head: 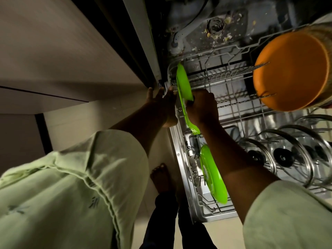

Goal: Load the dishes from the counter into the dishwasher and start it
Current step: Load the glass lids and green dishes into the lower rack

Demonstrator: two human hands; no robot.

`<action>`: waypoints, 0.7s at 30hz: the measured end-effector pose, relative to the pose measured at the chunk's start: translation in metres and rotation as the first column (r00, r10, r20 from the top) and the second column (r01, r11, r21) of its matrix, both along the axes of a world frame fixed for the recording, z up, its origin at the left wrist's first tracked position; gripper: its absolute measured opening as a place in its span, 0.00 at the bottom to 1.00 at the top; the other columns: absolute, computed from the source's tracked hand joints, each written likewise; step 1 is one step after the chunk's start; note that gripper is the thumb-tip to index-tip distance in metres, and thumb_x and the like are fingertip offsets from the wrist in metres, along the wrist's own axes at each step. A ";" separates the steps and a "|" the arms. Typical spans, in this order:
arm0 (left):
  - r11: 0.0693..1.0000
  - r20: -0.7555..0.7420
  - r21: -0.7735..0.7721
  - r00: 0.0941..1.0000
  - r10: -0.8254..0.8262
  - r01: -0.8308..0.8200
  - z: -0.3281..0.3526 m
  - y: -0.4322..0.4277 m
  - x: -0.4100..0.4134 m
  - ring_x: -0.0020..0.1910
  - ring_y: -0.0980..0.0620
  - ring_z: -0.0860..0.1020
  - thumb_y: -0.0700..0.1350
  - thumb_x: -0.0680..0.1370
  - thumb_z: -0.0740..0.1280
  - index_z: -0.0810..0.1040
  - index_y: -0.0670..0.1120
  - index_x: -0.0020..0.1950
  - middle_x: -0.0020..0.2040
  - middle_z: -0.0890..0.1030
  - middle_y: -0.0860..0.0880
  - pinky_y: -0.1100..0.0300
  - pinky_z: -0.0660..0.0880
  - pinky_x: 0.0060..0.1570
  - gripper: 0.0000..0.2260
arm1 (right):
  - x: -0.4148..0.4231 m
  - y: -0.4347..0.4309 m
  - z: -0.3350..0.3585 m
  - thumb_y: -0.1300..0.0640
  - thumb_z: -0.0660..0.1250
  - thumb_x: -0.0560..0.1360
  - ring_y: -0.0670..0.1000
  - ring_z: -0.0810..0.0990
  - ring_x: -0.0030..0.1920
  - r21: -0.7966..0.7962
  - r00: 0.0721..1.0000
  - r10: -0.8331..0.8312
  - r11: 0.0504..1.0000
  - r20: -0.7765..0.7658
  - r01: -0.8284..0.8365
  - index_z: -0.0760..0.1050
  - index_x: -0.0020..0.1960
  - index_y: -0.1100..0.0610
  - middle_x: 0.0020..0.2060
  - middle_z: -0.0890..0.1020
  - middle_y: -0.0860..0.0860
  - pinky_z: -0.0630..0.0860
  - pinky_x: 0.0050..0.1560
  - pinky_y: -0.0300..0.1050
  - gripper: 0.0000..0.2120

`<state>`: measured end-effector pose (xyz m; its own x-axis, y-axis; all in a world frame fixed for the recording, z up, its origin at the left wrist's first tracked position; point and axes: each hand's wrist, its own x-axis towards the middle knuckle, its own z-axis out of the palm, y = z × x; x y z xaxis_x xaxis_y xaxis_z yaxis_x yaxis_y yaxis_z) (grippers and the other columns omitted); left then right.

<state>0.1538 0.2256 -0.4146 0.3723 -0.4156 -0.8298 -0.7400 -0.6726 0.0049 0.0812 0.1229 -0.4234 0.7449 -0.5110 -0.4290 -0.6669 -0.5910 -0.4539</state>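
The lower rack of the dishwasher is drawn out. A green plate stands on edge along the rack's left side, an orientation that suits seating it between the tines. A second green plate already stands upright in the same row, nearer the person. The right hand grips the first plate from above, with its fingers curled closely over the upper rim, which controls tilt while the plate is seated. The left hand reaches in from the outer side with fingers nearly straight, tips at the rack's corner beside the plate. Contact with the plate cannot be confirmed. Glass lids fill the right side, and an orange bowl sits beyond them.
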 end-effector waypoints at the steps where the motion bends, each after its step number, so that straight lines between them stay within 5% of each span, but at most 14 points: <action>1: 1.000 0.000 0.005 1.000 -0.003 0.003 0.000 0.000 0.000 0.80 0.44 0.39 0.59 0.81 0.61 0.36 0.47 0.81 0.81 0.36 0.47 0.37 0.40 0.76 0.41 | 0.001 0.001 -0.002 0.57 0.66 0.78 0.59 0.80 0.55 0.011 1.000 -0.008 1.000 -0.011 0.008 0.80 0.57 0.61 0.53 0.82 0.59 0.64 0.42 0.38 0.11; 14: 1.000 0.026 -0.002 0.999 0.025 -0.025 0.001 -0.003 -0.004 0.80 0.44 0.39 0.60 0.79 0.63 0.36 0.46 0.81 0.81 0.37 0.46 0.38 0.38 0.76 0.44 | -0.001 0.000 -0.007 0.60 0.67 0.78 0.59 0.81 0.55 0.075 0.998 0.013 0.997 -0.055 -0.009 0.80 0.56 0.61 0.52 0.83 0.59 0.62 0.39 0.34 0.09; 21: 0.998 0.050 -0.034 0.997 0.053 -0.051 -0.001 0.001 -0.006 0.79 0.43 0.39 0.61 0.79 0.63 0.37 0.49 0.81 0.81 0.37 0.47 0.36 0.39 0.75 0.43 | -0.003 -0.007 -0.003 0.47 0.69 0.77 0.59 0.81 0.52 0.230 0.996 0.030 0.973 -0.078 -0.012 0.79 0.54 0.60 0.50 0.83 0.58 0.64 0.41 0.39 0.17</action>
<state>0.1475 0.2271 -0.4157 0.4352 -0.4215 -0.7956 -0.7038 -0.7103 -0.0086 0.0779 0.1154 -0.4268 0.7127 -0.3764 -0.5919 -0.6952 -0.4915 -0.5245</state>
